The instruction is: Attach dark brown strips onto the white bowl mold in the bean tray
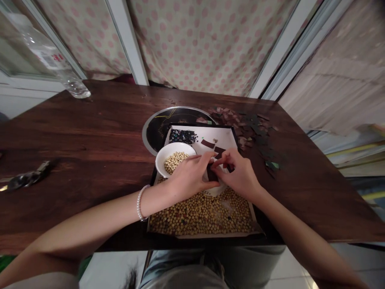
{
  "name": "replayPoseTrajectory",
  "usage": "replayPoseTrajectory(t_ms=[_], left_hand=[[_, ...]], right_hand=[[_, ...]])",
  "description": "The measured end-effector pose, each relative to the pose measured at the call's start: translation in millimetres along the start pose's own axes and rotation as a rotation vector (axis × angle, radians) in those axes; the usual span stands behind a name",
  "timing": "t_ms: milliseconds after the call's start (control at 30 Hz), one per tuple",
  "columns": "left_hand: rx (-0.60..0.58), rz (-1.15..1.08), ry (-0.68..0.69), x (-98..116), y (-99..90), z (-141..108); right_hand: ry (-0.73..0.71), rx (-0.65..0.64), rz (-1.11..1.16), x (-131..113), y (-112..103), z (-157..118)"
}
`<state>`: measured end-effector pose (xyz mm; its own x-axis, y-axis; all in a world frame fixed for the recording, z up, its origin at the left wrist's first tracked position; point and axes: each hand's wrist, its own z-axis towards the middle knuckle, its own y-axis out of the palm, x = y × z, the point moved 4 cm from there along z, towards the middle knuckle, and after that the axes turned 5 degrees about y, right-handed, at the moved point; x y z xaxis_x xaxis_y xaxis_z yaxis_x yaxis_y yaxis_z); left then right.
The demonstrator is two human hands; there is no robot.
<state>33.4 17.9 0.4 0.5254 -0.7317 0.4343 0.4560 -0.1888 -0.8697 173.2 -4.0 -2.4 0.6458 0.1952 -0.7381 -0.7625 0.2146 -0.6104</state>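
Observation:
My left hand (pixel 191 174), with a pearl bracelet (pixel 139 204) at its wrist, grips a small dark brown piece (pixel 211 174) between thumb and fingers. Against its upper edge, my right hand (pixel 240 174) has its thumb and forefinger pinched; whatever lies between those fingertips is too small to name. Both hands are over a shallow box (pixel 210 132) with a white lining. Under them, partly covered, is a white dish (pixel 215 190). A white bowl (pixel 161 160) of pale round beads or beans stands left of my fingers. Tan round beads or beans (pixel 198 216) fill the near part of the box.
Dark small beads (pixel 182 136) lie in the box's far left corner, with dark strips (pixel 207 143) to their right. Behind is a round black tray (pixel 162 120). Scattered dark scraps (pixel 255 128) cover the right side. A plastic bottle (pixel 57 60) stands at far left.

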Motion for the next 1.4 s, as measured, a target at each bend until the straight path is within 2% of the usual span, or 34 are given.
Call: replayPoseTrajectory(t_ms=[133, 233, 367, 467, 600, 733, 800, 900, 967, 1033, 1067, 1133, 1200, 1267, 1300, 1400], left_hand=[[-0.01, -0.015, -0.003, -0.6, 0.6, 0.2], [-0.031, -0.014, -0.03, -1.6, 1.2, -0.4], [-0.037, -0.012, -0.036, -1.1, 1.0, -1.1], [-0.04, -0.012, -0.033, -0.9, 1.2, -1.4], [-0.036, -0.007, -0.037, -1.8, 1.6, -1.9], [-0.032, 0.014, -0.014, -0.7, 1.2, -2.1], [-0.027, 0.047, 0.0, 0.2, 1.0, -1.8], [-0.014, 0.087, -0.002, 0.3, 1.7, -1.3], [-0.006, 0.102, -0.014, -0.4, 2.6, -1.3], [-0.01, 0.104, -0.021, -1.2, 3.3, -1.5], [-0.012, 0.093, -0.021, -1.6, 3.3, -1.5], [-0.025, 0.039, -0.019, -2.6, 2.4, -1.2], [-0.035, -0.041, -0.016, -4.2, -0.2, 0.0], [-0.042, -0.1, 0.011, -5.6, -4.4, 2.1], [-0.045, -0.111, 0.036, -6.3, -7.1, 3.4], [-0.092, -0.123, 0.113, -9.6, -13.9, 7.1]], right_hand=[[0.006, 0.081, -0.022, 2.2, -5.4, 2.1], [0.008, 0.008, 0.036, 3.7, -3.6, 2.9], [0.019, 0.111, 0.016, 4.6, -6.8, 2.9], [0.009, 0.04, 0.003, 7.1, -3.2, 3.3], [-0.049, 0.217, -0.081, 10.0, -13.7, 3.9], [-0.168, 0.297, 0.165, -7.6, -22.9, 9.0], [-0.231, 0.232, 0.33, -24.1, -20.6, 17.0], [-0.266, 0.025, 0.506, -45.6, -7.5, 34.5], [-0.251, -0.146, 0.516, -51.9, 4.0, 44.6], [-0.217, -0.224, 0.479, -49.6, 9.6, 49.6], [-0.2, -0.212, 0.463, -45.8, 8.8, 49.6], [-0.171, -0.106, 0.456, -34.6, 0.7, 44.4], [-0.152, 0.01, 0.459, -20.7, -10.4, 33.2], [-0.174, 0.053, 0.418, -8.2, -18.3, 18.7], [-0.215, 0.032, 0.375, -4.1, -19.9, 11.1], [-0.349, -0.142, 0.282, 0.8, -16.6, -10.5]])
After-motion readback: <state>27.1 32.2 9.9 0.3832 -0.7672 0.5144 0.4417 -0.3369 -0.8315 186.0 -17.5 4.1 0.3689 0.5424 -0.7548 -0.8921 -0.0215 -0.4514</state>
